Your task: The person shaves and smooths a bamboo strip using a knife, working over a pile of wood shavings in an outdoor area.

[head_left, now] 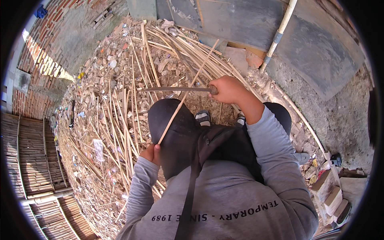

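My left hand (pixel 151 154) is closed round the near end of a long, thin bamboo strip (pixel 176 113), beside my left knee. From there the strip slants up and away to the right, past the knee. In my right hand (pixel 228 90) is the handle of a long-bladed knife (pixel 178 89), its fingers wrapped round it. The dark blade points left and lies across the strip above my knees; whether it touches the strip I cannot tell.
A pile of bamboo strips (pixel 188 48) lies ahead, and more loose strips (pixel 126 132) are scattered at the left on littered ground. A pale pole (pixel 279 36) leans by the grey wall (pixel 320 52). Woven bamboo panels (pixel 34 156) stand far left, bricks (pixel 333 200) at the right.
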Demonstrator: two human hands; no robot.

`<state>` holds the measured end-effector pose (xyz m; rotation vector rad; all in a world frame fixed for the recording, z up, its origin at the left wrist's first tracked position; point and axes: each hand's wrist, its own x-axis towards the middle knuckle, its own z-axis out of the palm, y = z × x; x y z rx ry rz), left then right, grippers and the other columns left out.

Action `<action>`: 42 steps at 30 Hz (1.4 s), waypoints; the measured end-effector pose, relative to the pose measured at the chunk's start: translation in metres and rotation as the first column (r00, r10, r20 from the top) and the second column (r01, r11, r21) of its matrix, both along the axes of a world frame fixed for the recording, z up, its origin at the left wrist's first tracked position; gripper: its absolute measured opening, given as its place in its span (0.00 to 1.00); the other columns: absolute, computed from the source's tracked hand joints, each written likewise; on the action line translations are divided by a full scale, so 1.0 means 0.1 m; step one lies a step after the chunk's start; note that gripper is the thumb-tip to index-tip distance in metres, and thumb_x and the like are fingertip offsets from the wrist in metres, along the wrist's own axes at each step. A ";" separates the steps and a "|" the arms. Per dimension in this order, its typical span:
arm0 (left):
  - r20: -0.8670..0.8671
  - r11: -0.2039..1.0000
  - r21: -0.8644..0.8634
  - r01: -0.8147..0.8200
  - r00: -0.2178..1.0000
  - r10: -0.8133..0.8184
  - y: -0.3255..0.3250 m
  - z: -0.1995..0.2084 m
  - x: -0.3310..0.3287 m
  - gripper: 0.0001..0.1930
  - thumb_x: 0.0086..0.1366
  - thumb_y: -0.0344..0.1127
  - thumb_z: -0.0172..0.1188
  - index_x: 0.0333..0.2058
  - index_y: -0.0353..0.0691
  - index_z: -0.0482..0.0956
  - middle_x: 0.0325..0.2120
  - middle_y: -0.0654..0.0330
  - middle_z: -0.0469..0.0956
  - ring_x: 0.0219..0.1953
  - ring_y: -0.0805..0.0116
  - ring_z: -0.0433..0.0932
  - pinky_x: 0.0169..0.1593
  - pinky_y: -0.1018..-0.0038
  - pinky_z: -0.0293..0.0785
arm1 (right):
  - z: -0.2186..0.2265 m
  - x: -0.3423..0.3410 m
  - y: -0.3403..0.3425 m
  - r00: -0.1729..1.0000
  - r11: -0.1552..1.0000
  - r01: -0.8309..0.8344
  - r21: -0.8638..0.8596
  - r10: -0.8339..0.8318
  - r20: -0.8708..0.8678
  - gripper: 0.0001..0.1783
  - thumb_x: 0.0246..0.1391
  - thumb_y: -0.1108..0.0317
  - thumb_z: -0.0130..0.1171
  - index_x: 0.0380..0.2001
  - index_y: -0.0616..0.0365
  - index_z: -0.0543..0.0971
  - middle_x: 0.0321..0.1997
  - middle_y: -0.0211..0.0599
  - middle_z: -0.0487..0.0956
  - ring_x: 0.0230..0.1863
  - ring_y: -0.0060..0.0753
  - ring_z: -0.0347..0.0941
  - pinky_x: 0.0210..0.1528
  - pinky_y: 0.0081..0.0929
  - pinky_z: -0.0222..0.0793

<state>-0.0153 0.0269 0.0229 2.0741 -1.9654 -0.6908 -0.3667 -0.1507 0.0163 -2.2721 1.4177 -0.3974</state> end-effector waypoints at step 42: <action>0.118 0.989 -0.097 0.111 0.988 -0.100 -0.20 0.05 -0.01 0.22 0.72 0.49 0.44 0.30 0.35 0.73 0.20 0.41 0.75 0.26 0.36 0.76 0.31 0.50 0.71 | -0.19 0.29 0.05 0.962 0.965 0.263 -0.014 -0.263 -0.073 0.13 0.44 0.63 0.62 0.35 0.52 0.79 0.33 0.43 0.82 0.38 0.52 0.79 0.40 0.47 0.75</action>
